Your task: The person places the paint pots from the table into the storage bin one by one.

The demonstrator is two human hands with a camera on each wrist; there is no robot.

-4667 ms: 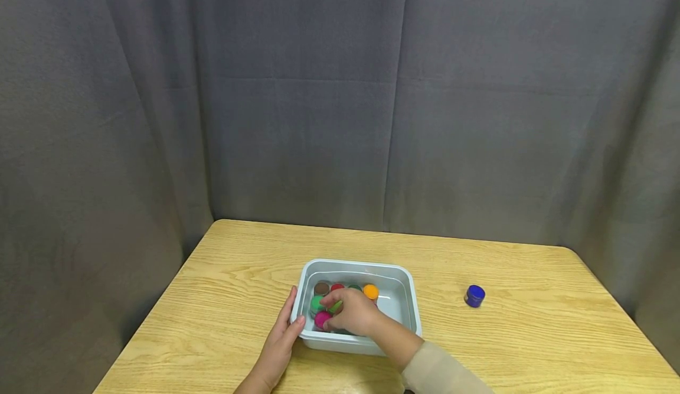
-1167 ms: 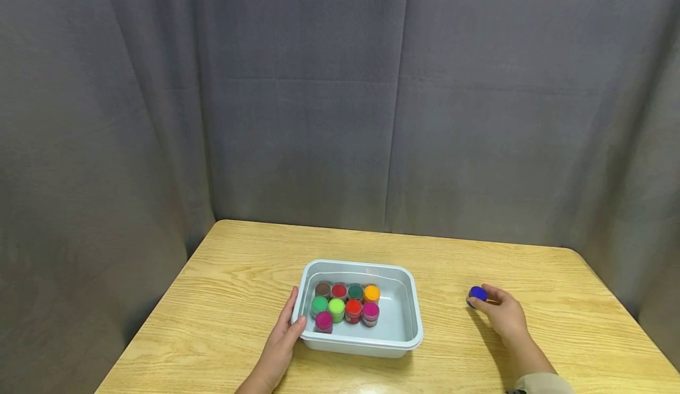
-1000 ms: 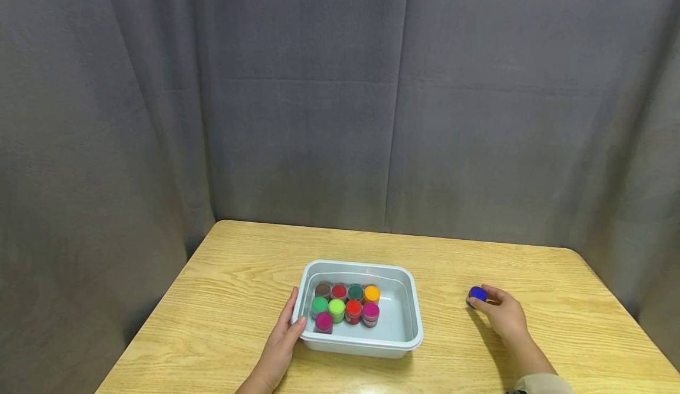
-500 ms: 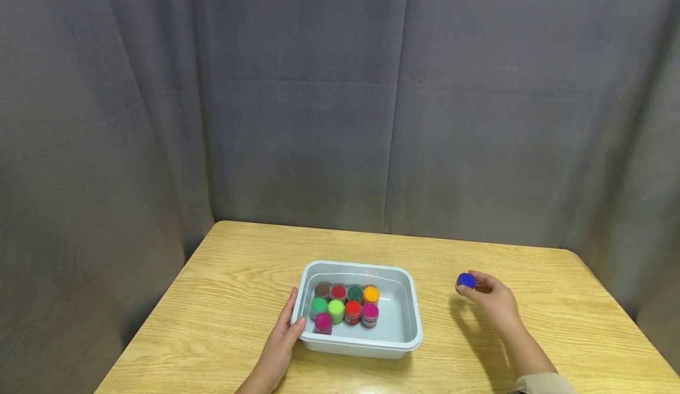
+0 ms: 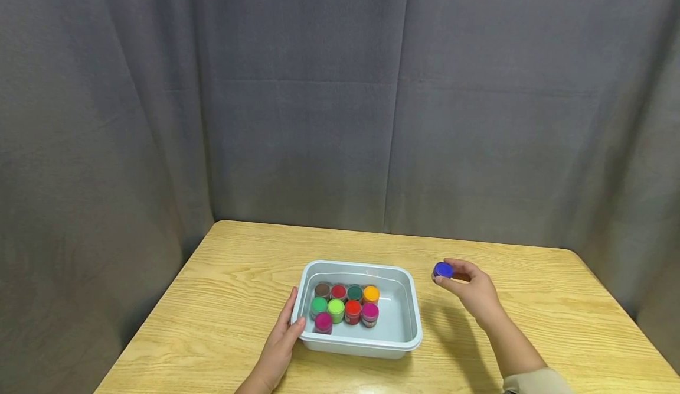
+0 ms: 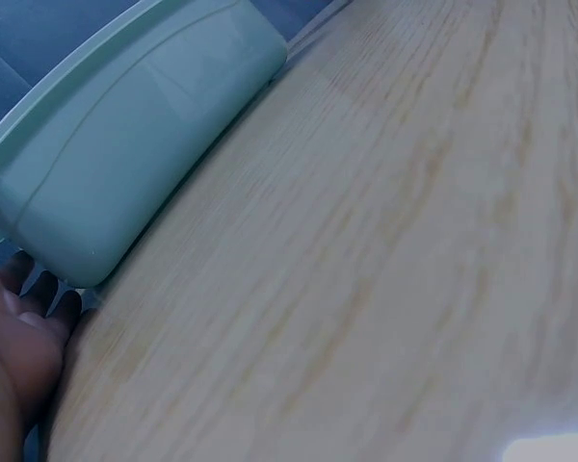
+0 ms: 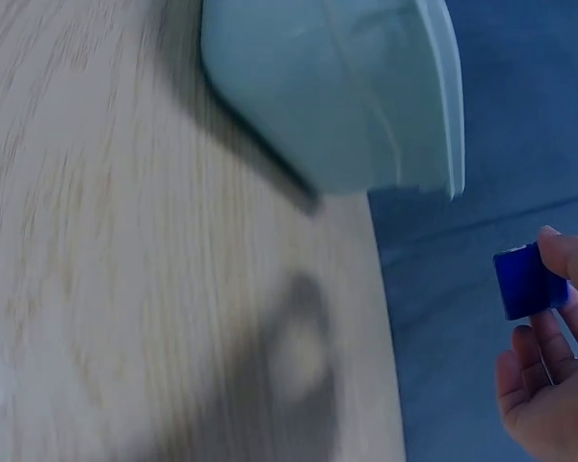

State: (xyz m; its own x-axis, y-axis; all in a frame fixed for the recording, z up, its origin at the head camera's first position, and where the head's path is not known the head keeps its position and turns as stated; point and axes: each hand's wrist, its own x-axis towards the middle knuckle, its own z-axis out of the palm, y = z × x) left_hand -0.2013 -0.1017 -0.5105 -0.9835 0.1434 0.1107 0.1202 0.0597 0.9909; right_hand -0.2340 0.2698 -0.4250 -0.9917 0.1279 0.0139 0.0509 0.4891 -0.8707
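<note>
My right hand (image 5: 477, 295) pinches a small blue paint jar (image 5: 443, 270) between thumb and fingers, raised above the table to the right of a pale grey plastic tub (image 5: 408, 311). In the right wrist view the blue jar (image 7: 530, 281) shows side-on, beyond the tub's end. At the tub's left end, my left hand (image 5: 278, 342) holds it, thumb at the rim of the near corner and fingers along the outer wall. Inside the tub several similar jars stand upright in rows, among them a brown one (image 5: 321, 290), an orange one (image 5: 371, 294) and a magenta one (image 5: 323, 322) in front.
The wooden table (image 5: 255, 252) runs back to a grey curtain (image 5: 297, 146), which also hangs along both sides. Bare tub floor shows at the right end, beside the jars.
My right hand left the jars in the tub, took hold of the blue jar on the table at right, lifted it and carried it left toward the tub. The left hand has stayed put.
</note>
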